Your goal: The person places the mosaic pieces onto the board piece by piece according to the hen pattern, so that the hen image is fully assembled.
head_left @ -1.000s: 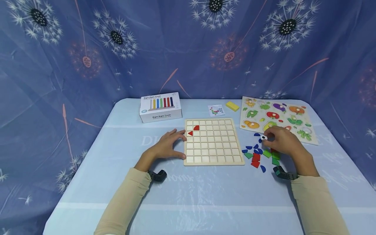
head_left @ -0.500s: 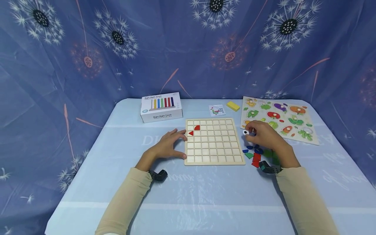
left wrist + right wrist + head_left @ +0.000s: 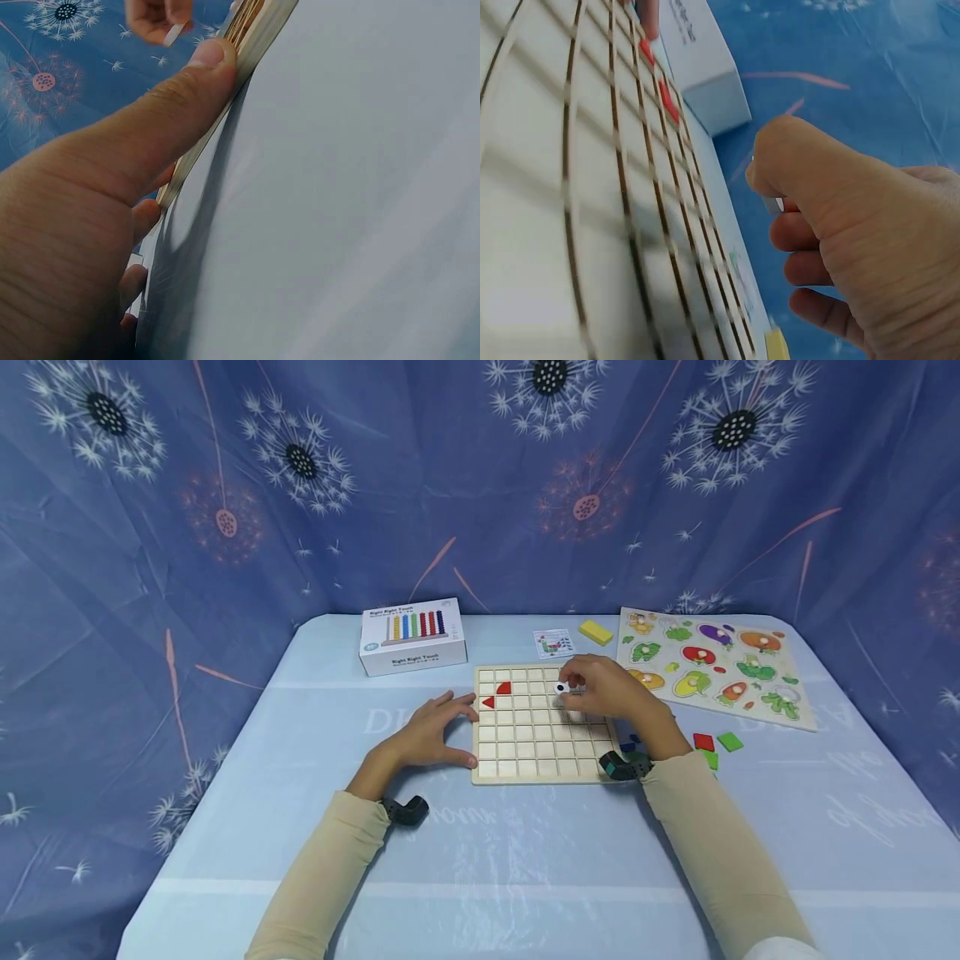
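A wooden grid board (image 3: 517,749) lies on the table, with a red quarter-circle piece (image 3: 504,688) and a red triangle piece (image 3: 489,702) in its upper left squares. Along the board's left edge rests my left hand (image 3: 423,735), fingers and thumb spread apart; its thumb (image 3: 172,109) touches the rim in the left wrist view. My right hand (image 3: 611,693) is over the board's upper right part and pinches a small white tile with a black dot (image 3: 562,688) between thumb and index finger. Only a sliver of that white tile (image 3: 774,204) shows in the right wrist view.
Right of the board lie green (image 3: 730,742), red (image 3: 703,742) and blue pieces (image 3: 630,745), partly hidden by my right forearm. A vegetable puzzle board (image 3: 682,652), a yellow block (image 3: 596,632), a picture card (image 3: 553,643) and a white box (image 3: 412,637) stand behind.
My right hand has carried the white dotted tile leftward from the loose pieces to above the grid board. The left hand stays at the board's left edge.
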`<act>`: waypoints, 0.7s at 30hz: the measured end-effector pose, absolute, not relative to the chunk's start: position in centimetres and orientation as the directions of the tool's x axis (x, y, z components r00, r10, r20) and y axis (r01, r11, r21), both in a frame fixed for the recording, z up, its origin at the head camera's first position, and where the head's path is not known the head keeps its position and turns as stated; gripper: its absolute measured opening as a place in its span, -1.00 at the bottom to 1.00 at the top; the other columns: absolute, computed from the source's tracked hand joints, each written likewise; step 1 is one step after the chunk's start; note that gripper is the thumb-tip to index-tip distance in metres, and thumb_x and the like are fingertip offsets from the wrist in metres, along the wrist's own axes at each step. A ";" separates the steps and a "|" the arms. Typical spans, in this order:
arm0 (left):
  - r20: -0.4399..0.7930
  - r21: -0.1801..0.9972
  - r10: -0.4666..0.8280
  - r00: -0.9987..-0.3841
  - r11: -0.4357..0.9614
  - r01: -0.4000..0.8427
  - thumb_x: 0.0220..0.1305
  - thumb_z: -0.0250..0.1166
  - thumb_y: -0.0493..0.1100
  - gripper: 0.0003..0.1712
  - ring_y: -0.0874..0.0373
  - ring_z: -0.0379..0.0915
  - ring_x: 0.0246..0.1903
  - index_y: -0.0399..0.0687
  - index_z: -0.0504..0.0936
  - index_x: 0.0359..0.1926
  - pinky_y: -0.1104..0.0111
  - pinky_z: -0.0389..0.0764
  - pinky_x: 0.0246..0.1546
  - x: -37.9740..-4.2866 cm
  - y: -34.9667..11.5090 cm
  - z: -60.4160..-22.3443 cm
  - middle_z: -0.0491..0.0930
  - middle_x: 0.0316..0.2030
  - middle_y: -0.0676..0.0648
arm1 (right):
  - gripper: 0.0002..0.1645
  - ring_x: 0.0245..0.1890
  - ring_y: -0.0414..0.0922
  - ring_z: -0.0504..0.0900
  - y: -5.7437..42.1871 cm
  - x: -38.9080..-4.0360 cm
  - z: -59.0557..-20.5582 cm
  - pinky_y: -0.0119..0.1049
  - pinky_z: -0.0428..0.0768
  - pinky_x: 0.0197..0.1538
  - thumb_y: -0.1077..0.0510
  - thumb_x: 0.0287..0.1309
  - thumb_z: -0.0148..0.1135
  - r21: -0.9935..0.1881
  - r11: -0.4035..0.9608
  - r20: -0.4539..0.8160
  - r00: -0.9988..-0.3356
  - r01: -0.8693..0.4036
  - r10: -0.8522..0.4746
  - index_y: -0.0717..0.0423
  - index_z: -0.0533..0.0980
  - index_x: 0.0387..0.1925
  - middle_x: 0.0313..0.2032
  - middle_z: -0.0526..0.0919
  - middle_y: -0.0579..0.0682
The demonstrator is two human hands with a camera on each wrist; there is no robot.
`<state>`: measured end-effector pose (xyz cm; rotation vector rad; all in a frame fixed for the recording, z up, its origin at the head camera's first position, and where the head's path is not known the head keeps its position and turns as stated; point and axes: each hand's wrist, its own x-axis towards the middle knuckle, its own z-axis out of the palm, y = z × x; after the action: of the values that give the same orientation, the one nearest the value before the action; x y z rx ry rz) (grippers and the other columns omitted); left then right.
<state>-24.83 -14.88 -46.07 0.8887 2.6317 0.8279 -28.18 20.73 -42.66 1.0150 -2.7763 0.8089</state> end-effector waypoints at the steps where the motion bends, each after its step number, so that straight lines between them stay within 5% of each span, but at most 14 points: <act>1: -0.045 0.585 0.619 -0.784 0.653 0.481 -0.04 0.59 0.27 -0.19 -0.16 -0.29 0.55 0.19 0.47 0.19 -0.16 -0.19 0.45 -24.8 -14.9 -46.1 0.07 0.55 0.04 | -0.75 -0.25 -0.10 0.57 20.1 -28.4 -42.6 -0.11 0.57 -0.16 0.14 0.13 0.44 -0.458 0.630 0.246 -0.770 -0.627 -0.589 0.10 0.61 -0.16 -0.27 0.63 -0.04; 21: -0.039 0.587 0.622 -0.782 0.648 0.486 -0.02 0.58 0.28 -0.20 -0.14 -0.29 0.55 0.19 0.46 0.19 -0.16 -0.18 0.45 -24.9 -15.0 -46.3 0.07 0.56 0.06 | -0.83 -0.44 -0.16 0.47 12.2 -30.1 -45.9 -0.24 0.50 -0.32 0.14 0.06 0.44 -0.510 0.615 0.214 -0.781 -0.602 -0.587 0.06 0.64 -0.27 -0.45 0.55 -0.14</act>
<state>-24.85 -14.99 -46.27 0.8999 2.6306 0.8347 -30.09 12.21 -45.91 1.0303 -2.8002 0.8985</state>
